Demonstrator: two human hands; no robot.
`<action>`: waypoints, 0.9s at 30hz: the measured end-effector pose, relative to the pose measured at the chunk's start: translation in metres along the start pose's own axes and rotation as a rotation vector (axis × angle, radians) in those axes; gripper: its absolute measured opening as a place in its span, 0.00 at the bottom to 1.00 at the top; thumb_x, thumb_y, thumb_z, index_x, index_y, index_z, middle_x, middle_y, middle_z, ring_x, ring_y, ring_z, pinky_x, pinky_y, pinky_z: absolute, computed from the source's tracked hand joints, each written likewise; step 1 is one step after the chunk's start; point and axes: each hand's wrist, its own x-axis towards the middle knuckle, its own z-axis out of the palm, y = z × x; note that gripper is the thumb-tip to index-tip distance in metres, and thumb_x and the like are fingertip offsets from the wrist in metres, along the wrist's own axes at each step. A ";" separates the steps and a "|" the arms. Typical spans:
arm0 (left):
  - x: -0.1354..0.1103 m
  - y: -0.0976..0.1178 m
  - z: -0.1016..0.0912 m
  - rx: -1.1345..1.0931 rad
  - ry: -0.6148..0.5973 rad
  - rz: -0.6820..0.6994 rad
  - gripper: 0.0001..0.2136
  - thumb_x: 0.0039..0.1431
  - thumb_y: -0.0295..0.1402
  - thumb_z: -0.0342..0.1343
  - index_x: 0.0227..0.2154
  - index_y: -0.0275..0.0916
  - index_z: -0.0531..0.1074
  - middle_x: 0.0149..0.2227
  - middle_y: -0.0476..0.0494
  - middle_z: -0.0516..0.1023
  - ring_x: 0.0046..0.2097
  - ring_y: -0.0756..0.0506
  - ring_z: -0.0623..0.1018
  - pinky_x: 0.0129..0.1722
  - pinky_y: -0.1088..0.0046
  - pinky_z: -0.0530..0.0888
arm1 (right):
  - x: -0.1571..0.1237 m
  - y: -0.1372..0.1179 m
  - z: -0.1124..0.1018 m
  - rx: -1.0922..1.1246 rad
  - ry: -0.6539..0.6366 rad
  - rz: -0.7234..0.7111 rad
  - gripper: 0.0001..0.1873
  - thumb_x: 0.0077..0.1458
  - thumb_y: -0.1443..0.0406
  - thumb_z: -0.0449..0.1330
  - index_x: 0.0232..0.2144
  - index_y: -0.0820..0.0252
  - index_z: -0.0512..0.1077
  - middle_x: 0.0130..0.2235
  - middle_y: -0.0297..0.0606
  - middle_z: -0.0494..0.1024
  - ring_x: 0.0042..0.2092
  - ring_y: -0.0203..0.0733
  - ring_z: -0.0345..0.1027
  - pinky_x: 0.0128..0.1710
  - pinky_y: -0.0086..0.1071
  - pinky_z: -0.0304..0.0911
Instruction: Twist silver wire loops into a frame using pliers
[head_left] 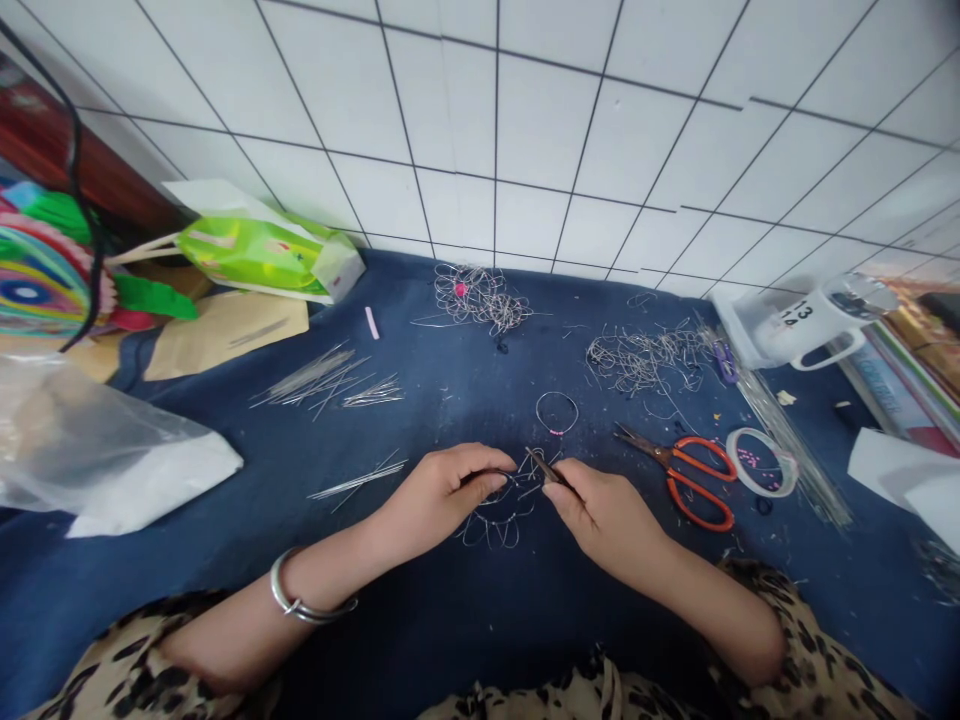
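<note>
Where both hands meet, a dark blue cloth (405, 640) strewn with scraps covers the surface beneath them, and a white wall (540, 120) with dark grid lines rises beyond. The left hand (442, 490) has its thumb and forefinger pinched on a looped wire piece (491, 522), which sits between the two hands, rounded rather than long, some of its loops fanning toward the body. The right hand (607, 505) is closed around a slim dark tool (553, 472), whose long axis slants leftward and away from the body, tip toward the wire. Left of the left hand, straight wires (358, 480) lie roughly sideways. Just beyond the right hand is a wire ring (556, 432) with pink beads; to that hand's right, orange-handled scissors (667, 455) point their blades left. Farther right, a white mug (817, 330) reads "13" above what looks like "14"; print on a nearby book (900, 370) is too blurred to read.
</note>
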 end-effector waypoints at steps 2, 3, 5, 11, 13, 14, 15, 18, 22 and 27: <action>0.000 -0.005 0.002 -0.001 -0.005 0.034 0.11 0.60 0.29 0.47 0.42 0.42 0.72 0.34 0.47 0.73 0.34 0.50 0.72 0.35 0.75 0.69 | 0.000 0.001 0.001 -0.002 0.003 0.000 0.11 0.60 0.60 0.44 0.30 0.59 0.61 0.27 0.33 0.69 0.28 0.34 0.63 0.28 0.27 0.52; 0.000 -0.007 0.003 -0.002 -0.009 0.047 0.12 0.60 0.28 0.46 0.42 0.42 0.72 0.33 0.47 0.73 0.34 0.50 0.73 0.34 0.75 0.69 | 0.000 0.001 0.001 -0.002 0.002 0.001 0.12 0.60 0.60 0.44 0.30 0.59 0.60 0.27 0.33 0.69 0.28 0.34 0.63 0.28 0.27 0.52; 0.000 -0.009 0.004 -0.001 -0.017 0.072 0.12 0.60 0.29 0.46 0.41 0.41 0.73 0.33 0.47 0.73 0.34 0.50 0.73 0.35 0.75 0.70 | 0.000 0.003 0.002 -0.001 -0.002 0.002 0.12 0.60 0.59 0.44 0.30 0.59 0.61 0.27 0.33 0.69 0.28 0.34 0.63 0.28 0.27 0.52; 0.001 -0.007 0.004 0.044 -0.028 0.113 0.10 0.60 0.28 0.47 0.36 0.40 0.74 0.32 0.46 0.74 0.35 0.49 0.73 0.36 0.73 0.70 | 0.001 0.002 0.004 -0.035 -0.004 -0.018 0.12 0.61 0.59 0.44 0.31 0.59 0.61 0.28 0.33 0.70 0.29 0.35 0.64 0.28 0.27 0.52; 0.001 -0.006 0.004 0.053 -0.028 0.117 0.09 0.59 0.27 0.48 0.35 0.39 0.74 0.32 0.46 0.74 0.35 0.50 0.73 0.37 0.73 0.70 | 0.001 0.001 0.005 -0.063 -0.002 -0.029 0.12 0.61 0.59 0.44 0.31 0.59 0.61 0.28 0.34 0.70 0.29 0.35 0.63 0.28 0.27 0.51; 0.001 -0.006 0.004 0.052 -0.028 0.118 0.09 0.59 0.27 0.48 0.35 0.39 0.74 0.32 0.46 0.74 0.35 0.50 0.73 0.37 0.73 0.70 | 0.001 0.000 0.005 -0.079 -0.001 -0.033 0.12 0.61 0.59 0.44 0.31 0.59 0.61 0.28 0.34 0.70 0.29 0.35 0.63 0.28 0.27 0.51; 0.001 -0.005 0.003 0.049 -0.027 0.115 0.08 0.59 0.27 0.48 0.35 0.39 0.73 0.32 0.47 0.74 0.35 0.50 0.73 0.37 0.74 0.70 | 0.000 0.000 0.006 -0.096 -0.001 -0.037 0.12 0.61 0.59 0.44 0.32 0.59 0.62 0.28 0.34 0.70 0.29 0.35 0.63 0.28 0.28 0.50; 0.000 -0.006 0.002 0.023 -0.038 0.089 0.08 0.59 0.27 0.48 0.35 0.39 0.73 0.33 0.47 0.73 0.35 0.50 0.73 0.37 0.74 0.69 | 0.000 -0.001 0.007 -0.128 -0.001 -0.042 0.12 0.61 0.59 0.44 0.32 0.59 0.62 0.29 0.34 0.70 0.29 0.36 0.63 0.28 0.28 0.49; 0.000 -0.007 0.001 -0.054 -0.051 0.028 0.09 0.58 0.27 0.49 0.39 0.41 0.73 0.35 0.47 0.73 0.36 0.50 0.73 0.37 0.73 0.69 | 0.000 0.000 0.005 -0.080 0.004 -0.039 0.12 0.61 0.59 0.44 0.31 0.59 0.61 0.29 0.34 0.70 0.29 0.36 0.63 0.28 0.28 0.50; -0.001 -0.003 0.001 -0.230 -0.074 -0.095 0.08 0.56 0.29 0.51 0.38 0.40 0.73 0.35 0.48 0.73 0.37 0.50 0.72 0.38 0.73 0.69 | 0.000 -0.001 0.004 0.093 -0.002 0.002 0.13 0.61 0.58 0.43 0.31 0.58 0.61 0.26 0.31 0.68 0.27 0.34 0.61 0.28 0.27 0.52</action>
